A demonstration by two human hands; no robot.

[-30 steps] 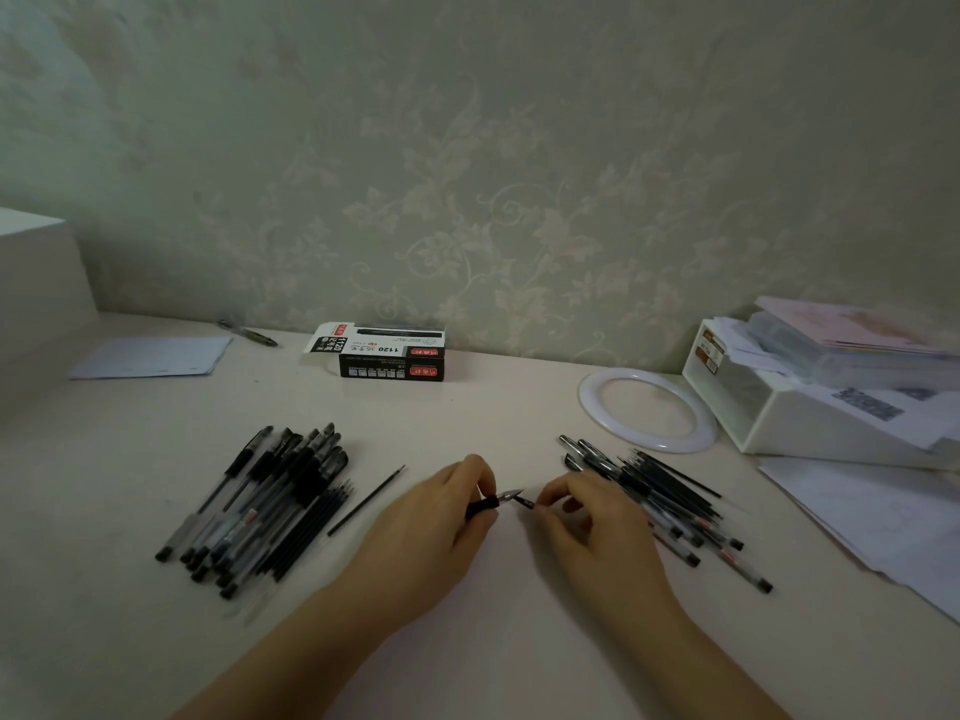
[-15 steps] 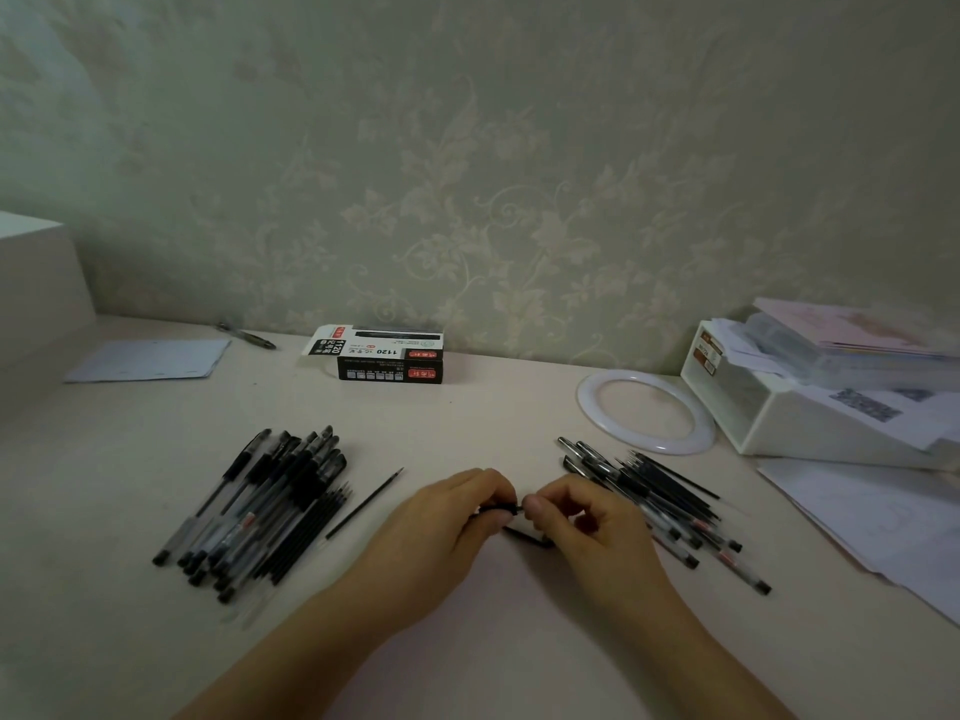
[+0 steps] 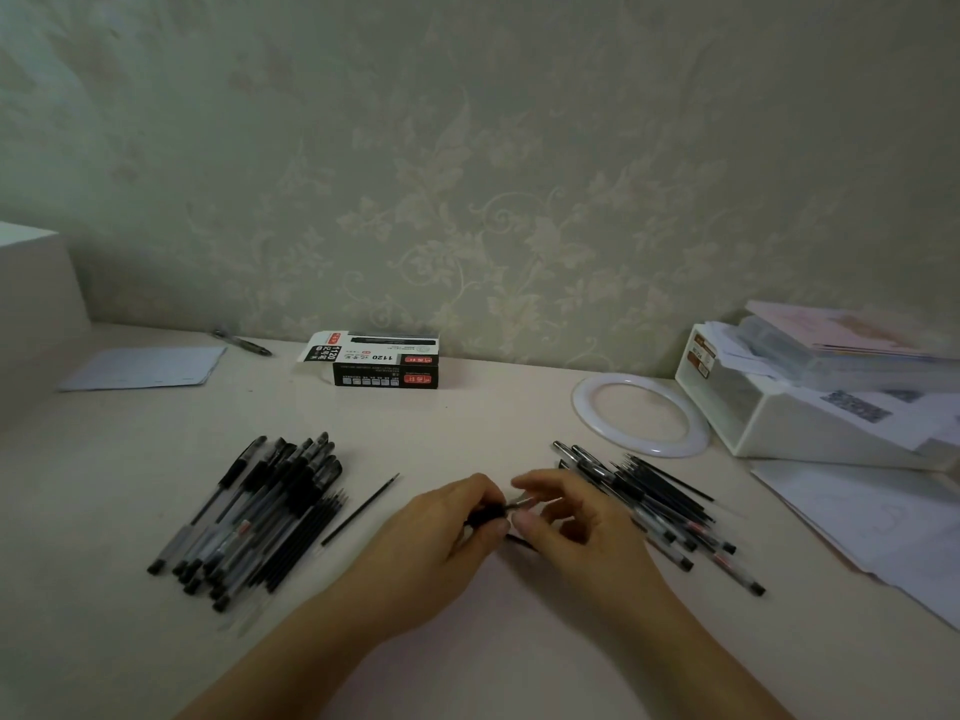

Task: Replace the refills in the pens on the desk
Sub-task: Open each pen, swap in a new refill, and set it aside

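Note:
At the desk's middle my left hand grips the black grip section of a pen. My right hand pinches the pen's metal tip with thumb and forefinger; the two hands nearly touch. A short dark piece lies on the desk just under my right thumb. A pile of black pens and refills lies to the left, with one loose refill beside it. Another pile of pens and refills lies to the right, partly hidden by my right hand.
A black refill box stands by the wall. A white ring, a white organiser with papers and loose sheets fill the right side. A notepad and a single pen lie at the back left.
My right hand's fingers have shifted on the pen's tip, and the metal tip shows again between my hands. A short dark piece now lies on the desk below them.

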